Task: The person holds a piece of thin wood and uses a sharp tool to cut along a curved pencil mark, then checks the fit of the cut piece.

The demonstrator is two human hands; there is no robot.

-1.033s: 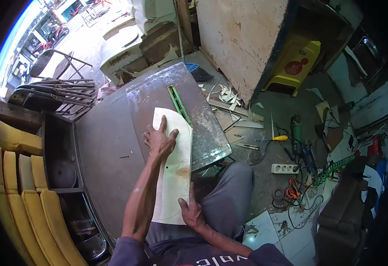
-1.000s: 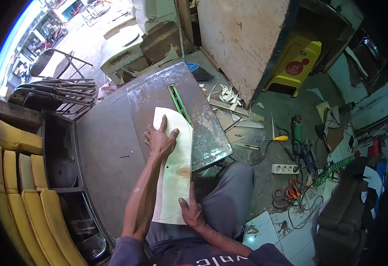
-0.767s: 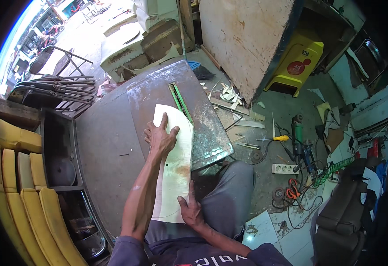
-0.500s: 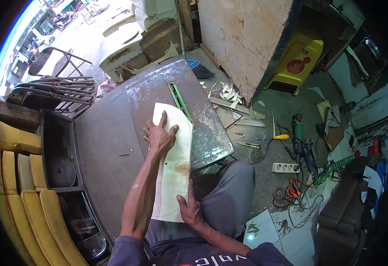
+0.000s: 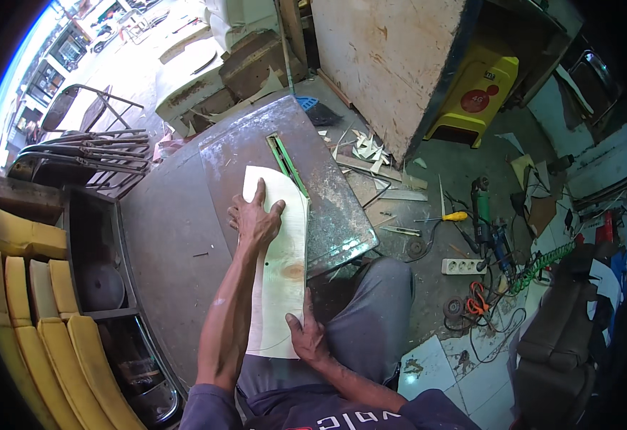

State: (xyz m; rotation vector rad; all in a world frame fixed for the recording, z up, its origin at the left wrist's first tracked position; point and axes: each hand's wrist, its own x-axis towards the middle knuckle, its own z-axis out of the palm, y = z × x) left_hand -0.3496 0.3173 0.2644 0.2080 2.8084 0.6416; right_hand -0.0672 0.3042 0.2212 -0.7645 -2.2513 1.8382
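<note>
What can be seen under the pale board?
The pale board lies over the metal tabletop and, lower down, over grey trousers. What it directly covers is hidden; whether the green-edged slot continues beneath cannot be seen.

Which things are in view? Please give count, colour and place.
Board: one, pale, under left hand
Table: one, brownish, beneath board
Slot: one, green-edged, in tabletop
Cushions: several, yellow, far left
Chairs: several, dark, upper left
Broom: one, blue, beyond table
Panel: one, dirty white, upper middle
Sign: one, yellow, upper right
Scraps: several, pale, right of table
Screwdriver: one, yellow handle, floor, right
Power tools: two, green, blue, floor, right
Sockets: one strip, white, floor, right
Hose: one, green, far right
Left hand: one, on board
Right hand: one, at board's edge
</note>
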